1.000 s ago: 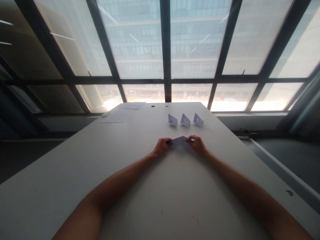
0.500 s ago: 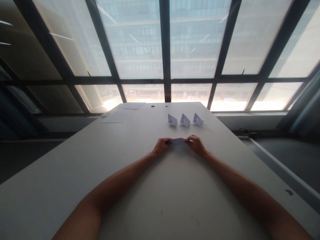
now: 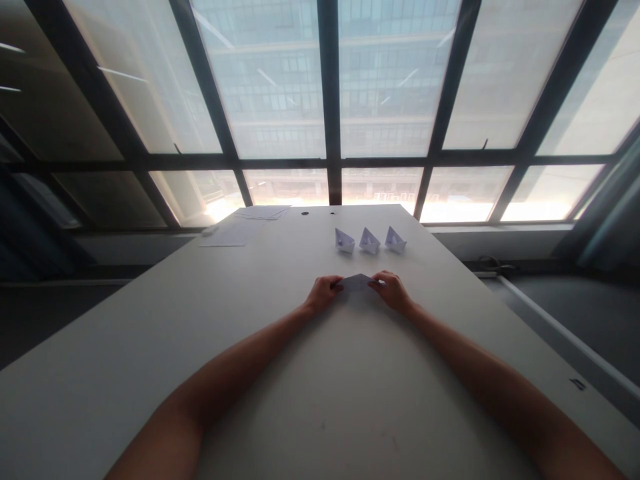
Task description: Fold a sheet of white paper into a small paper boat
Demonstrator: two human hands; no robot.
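A folded piece of white paper (image 3: 357, 283) stretches between my two hands, just above or on the table; which of the two I cannot tell. My left hand (image 3: 324, 292) pinches its left end, and my right hand (image 3: 393, 291) pinches the right end. The paper's upper edge rises to a low peak in the middle. Just beyond it stand three folded paper boats, the left one (image 3: 345, 241), the middle one (image 3: 369, 241) and the right one (image 3: 395, 240), side by side in a row.
Flat paper sheets (image 3: 225, 235) lie at the far left of the long white table (image 3: 270, 373). Two small dark holes, one of them a round hole (image 3: 305, 213), sit near the far edge. Large framed windows (image 3: 280, 87) rise behind, with curtains at both sides.
The folded paper between my hands shows slightly more of its face, with a more distinct peak in the middle. Both hands keep nearly the same place and grip.
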